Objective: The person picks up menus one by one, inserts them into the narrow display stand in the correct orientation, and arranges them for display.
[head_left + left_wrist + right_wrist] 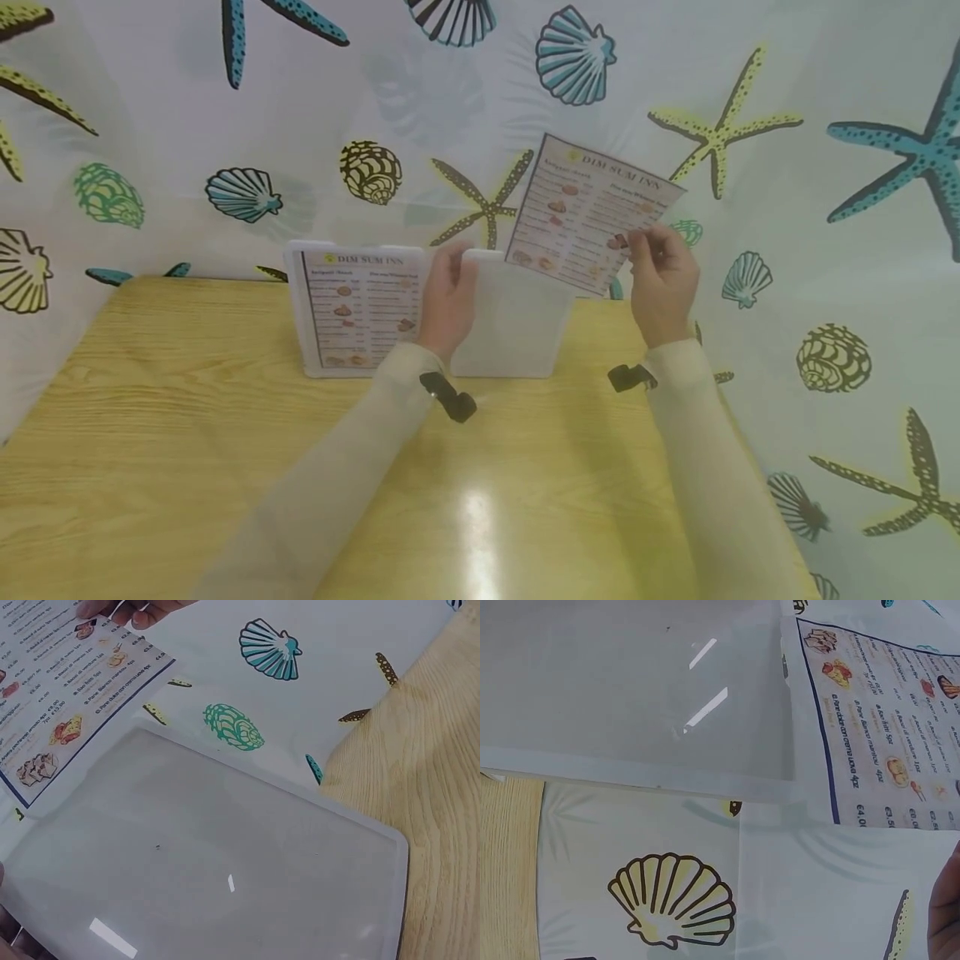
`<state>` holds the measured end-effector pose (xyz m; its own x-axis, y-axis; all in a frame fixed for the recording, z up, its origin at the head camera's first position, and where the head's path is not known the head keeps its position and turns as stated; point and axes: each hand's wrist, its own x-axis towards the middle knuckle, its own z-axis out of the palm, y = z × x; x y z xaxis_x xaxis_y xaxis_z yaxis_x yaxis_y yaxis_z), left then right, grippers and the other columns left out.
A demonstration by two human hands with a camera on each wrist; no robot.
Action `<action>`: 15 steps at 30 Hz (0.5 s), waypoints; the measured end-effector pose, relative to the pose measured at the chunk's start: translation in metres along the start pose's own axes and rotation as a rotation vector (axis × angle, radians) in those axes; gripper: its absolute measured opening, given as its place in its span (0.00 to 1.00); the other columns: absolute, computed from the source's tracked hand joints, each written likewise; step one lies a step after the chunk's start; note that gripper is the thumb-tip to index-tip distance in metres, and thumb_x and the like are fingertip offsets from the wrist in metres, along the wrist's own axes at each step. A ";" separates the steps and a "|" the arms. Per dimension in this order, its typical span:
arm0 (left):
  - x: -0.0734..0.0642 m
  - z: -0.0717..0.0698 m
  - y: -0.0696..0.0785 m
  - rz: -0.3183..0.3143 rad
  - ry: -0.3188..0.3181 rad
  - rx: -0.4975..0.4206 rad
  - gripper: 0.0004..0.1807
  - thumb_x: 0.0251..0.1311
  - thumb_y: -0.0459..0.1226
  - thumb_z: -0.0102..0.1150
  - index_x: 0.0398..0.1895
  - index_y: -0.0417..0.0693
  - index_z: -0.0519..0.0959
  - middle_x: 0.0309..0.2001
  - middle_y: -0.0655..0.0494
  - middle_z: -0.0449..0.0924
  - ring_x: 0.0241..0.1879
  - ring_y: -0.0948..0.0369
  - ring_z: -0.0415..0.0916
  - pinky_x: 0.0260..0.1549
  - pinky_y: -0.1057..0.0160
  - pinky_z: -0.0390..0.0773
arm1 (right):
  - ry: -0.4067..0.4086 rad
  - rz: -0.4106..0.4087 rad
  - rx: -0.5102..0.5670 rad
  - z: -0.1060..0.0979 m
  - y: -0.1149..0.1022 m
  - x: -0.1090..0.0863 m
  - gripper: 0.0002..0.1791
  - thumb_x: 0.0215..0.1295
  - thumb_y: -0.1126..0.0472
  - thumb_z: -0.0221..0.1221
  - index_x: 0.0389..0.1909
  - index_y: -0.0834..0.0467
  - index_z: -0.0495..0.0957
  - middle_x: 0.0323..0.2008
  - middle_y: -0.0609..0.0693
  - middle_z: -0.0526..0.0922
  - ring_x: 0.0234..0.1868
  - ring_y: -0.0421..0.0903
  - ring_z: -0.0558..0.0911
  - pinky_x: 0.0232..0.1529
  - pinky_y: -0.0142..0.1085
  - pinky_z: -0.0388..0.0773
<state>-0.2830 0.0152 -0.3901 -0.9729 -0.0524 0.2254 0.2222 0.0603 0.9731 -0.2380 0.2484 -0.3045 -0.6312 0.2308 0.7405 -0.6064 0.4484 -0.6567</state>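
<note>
My right hand (665,285) pinches a printed menu sheet (558,237), headed "DIM SUM INN", by its right edge. The sheet is raised and tilted above a blank, pale plastic sign holder (510,325). My left hand (450,296) grips that holder near its upper left edge; only some fingers (9,926) show at the corner of the left wrist view. To the left of this hand stands a second sign holder (300,312) with a matching menu (386,342) in it, partly hidden by the hand. In the right wrist view the sheet's lower edge is beside the holder's rim.
Both holders stand at the back of a light wooden table (187,467). Behind and to the right hangs a white cloth (315,108) printed with shells and starfish. Dark straps (450,397) are on both wrists.
</note>
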 end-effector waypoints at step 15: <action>0.005 -0.004 0.012 0.102 -0.043 0.110 0.22 0.81 0.41 0.44 0.72 0.45 0.70 0.72 0.50 0.71 0.72 0.55 0.66 0.73 0.57 0.63 | 0.007 -0.046 -0.045 -0.001 0.016 0.023 0.09 0.76 0.67 0.58 0.41 0.72 0.78 0.37 0.61 0.87 0.32 0.35 0.80 0.33 0.25 0.72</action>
<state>-0.2849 0.0114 -0.3773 -0.9480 0.0019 0.3183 0.3139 0.1721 0.9337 -0.2620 0.2617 -0.2977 -0.6001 0.2148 0.7706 -0.6123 0.4966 -0.6152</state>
